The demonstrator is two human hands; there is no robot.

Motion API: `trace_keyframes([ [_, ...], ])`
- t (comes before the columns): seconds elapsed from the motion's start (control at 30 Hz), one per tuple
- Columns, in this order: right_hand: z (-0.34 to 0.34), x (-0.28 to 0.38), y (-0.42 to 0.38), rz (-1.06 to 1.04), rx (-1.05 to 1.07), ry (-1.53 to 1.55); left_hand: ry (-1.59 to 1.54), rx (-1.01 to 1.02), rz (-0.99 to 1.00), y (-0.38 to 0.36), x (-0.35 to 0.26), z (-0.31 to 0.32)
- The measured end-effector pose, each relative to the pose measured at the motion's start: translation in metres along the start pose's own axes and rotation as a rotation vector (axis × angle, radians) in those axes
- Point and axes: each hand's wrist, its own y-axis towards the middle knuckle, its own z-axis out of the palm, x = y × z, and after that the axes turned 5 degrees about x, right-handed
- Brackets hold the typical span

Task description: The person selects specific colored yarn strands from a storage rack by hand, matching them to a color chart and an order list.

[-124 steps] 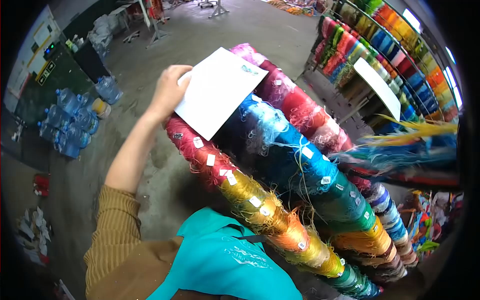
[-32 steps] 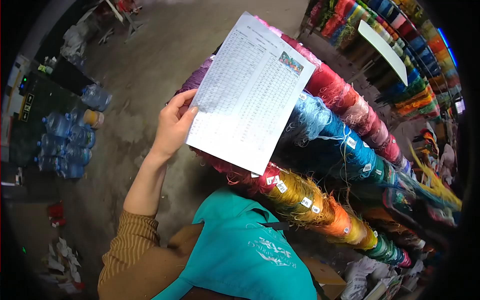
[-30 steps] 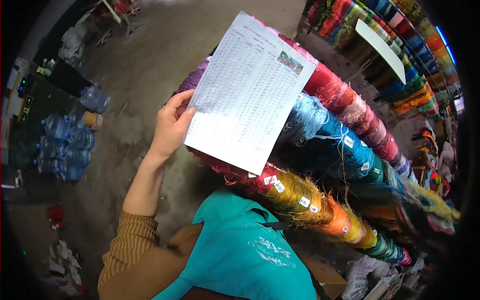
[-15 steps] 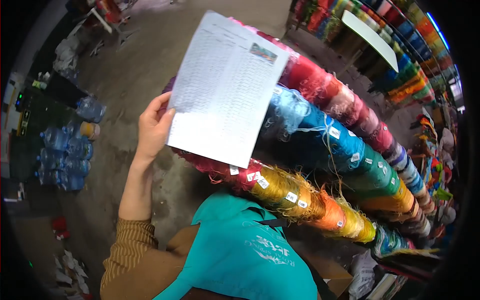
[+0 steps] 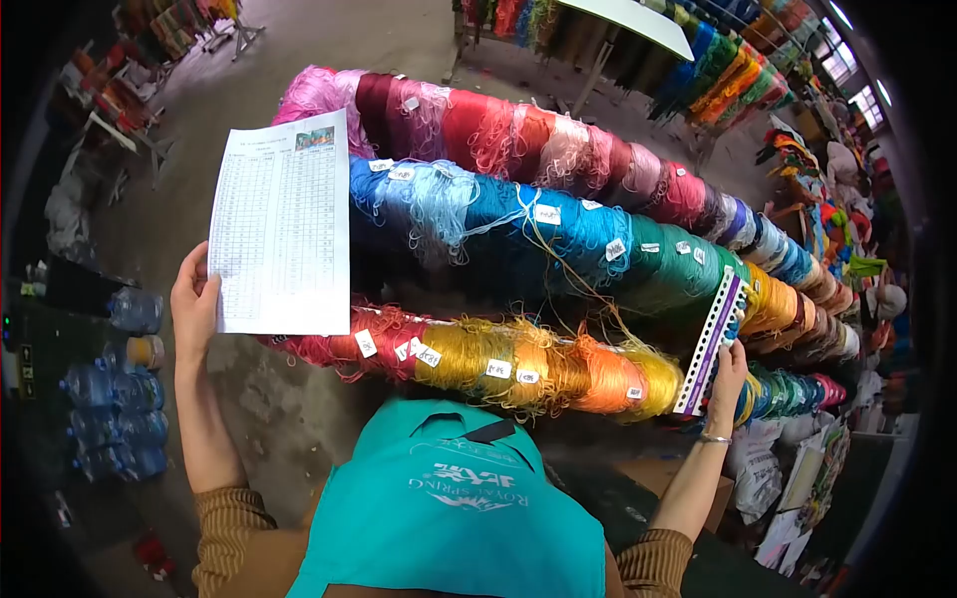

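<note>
Between the thumb and fingers of my left hand [image 5: 197,297] is the lower left edge of a printed paper sheet [image 5: 284,229], which has a table and a small picture. My right hand [image 5: 732,374] grips a long white and purple card [image 5: 711,344] with holes along its edges and coloured threads on it. Both are held over racks of yarn. The blue and green yarn row [image 5: 508,209] runs between the pink and red row [image 5: 498,130] and the nearer yellow and orange row [image 5: 498,364]. Small white labels hang on the skeins.
Large water bottles [image 5: 120,409] stand on the floor at the left. A white tabletop [image 5: 638,22] is at the back, beside more hanging yarn [image 5: 743,85]. Plastic bags [image 5: 758,468] and a cardboard box [image 5: 648,473] lie at the lower right.
The sheet and my left hand have moved left and down, showing more of the pink and blue yarn. My right hand has come into view with the white and purple card.
</note>
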Motion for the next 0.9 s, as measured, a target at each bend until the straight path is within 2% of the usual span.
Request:
trace_keyframes([
  [0.07,-0.001,0.0,-0.001,0.019,-0.04,-0.123,0.043,0.052,-0.023,0.003,0.007,-0.005],
  [0.1,0.0,0.015,-0.007,0.002,-0.119,-0.412,0.046,0.055,-0.022,0.003,0.006,-0.005],
  [0.17,0.006,0.018,-0.016,-0.152,-0.392,-0.735,0.299,0.011,-0.004,0.004,0.004,-0.008],
  [0.2,0.014,0.033,-0.025,-0.235,-0.514,-0.926,0.3,0.012,-0.003,0.005,0.002,-0.01],
  [0.23,0.023,0.047,-0.033,-0.341,-0.544,-0.943,0.342,0.026,-0.026,0.006,-0.001,-0.012],
  [0.3,0.06,0.077,-0.052,-0.302,-0.378,-0.456,0.386,0.047,-0.047,0.011,-0.007,-0.014],
  [0.33,0.082,0.085,-0.06,-0.173,-0.304,-0.346,0.597,-0.027,0.139,0.014,-0.012,-0.012],
  [0.37,0.113,0.1,-0.067,-0.192,-0.18,-0.153,0.805,-0.102,0.33,0.018,-0.021,-0.008],
  [0.4,0.144,0.113,-0.071,-0.317,-0.12,-0.246,0.758,-0.086,0.378,0.018,-0.053,0.007],
  [0.47,0.2,0.14,-0.071,-0.55,0.049,-0.296,0.552,0.074,0.481,0.026,-0.086,0.038],
  [0.57,0.266,0.145,-0.053,-0.759,-0.004,-0.36,0.265,0.437,0.699,0.028,-0.136,0.109],
  [0.63,0.292,0.141,-0.038,-0.802,-0.061,-0.446,0.187,0.597,0.877,0.034,-0.144,0.16],
  [0.67,0.301,0.141,-0.033,-0.795,-0.094,-0.483,0.191,0.625,1.001,0.038,-0.149,0.185],
  [0.73,0.313,0.138,-0.025,-0.773,-0.196,-0.572,0.194,0.622,1.074,0.043,-0.151,0.229],
  [0.8,0.32,0.135,-0.019,-0.761,-0.252,-0.59,0.207,0.506,1.068,0.048,-0.153,0.262],
  [0.9,0.319,0.128,-0.013,-0.759,-0.307,-0.615,0.238,0.477,0.957,0.051,-0.149,0.29],
])
